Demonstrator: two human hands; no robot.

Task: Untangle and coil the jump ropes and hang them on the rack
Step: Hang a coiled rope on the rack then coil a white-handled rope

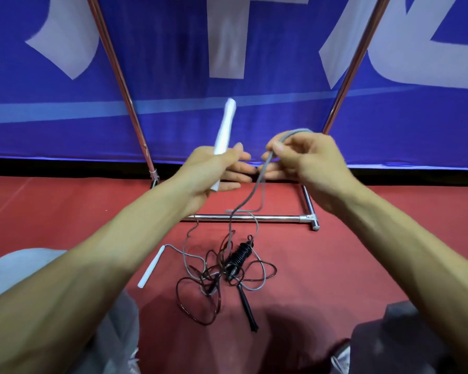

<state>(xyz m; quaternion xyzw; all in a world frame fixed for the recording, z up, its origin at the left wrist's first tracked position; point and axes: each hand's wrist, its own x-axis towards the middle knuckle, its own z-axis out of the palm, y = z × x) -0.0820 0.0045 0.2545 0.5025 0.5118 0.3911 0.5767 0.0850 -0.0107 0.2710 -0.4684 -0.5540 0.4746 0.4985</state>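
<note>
My left hand (214, 174) grips a white jump-rope handle (224, 130) that points up and away. My right hand (305, 160) pinches the grey cord (243, 206) of the same rope, which loops over my fingers and trails down to the floor. On the red floor lies a tangle (222, 276) of grey and dark brown cords. The second white handle (150, 267) lies at the tangle's left. A black handle (247, 309) and a black coiled handle (239, 255) lie within the tangle. The chrome rack (254, 218) stands just beyond it.
The rack's two slanted chrome poles (119, 76) rise in front of a blue banner (281, 63) with white lettering. Its base bar and right foot (311, 209) rest on the red floor. My knees, in grey cloth (25, 268), frame the bottom corners.
</note>
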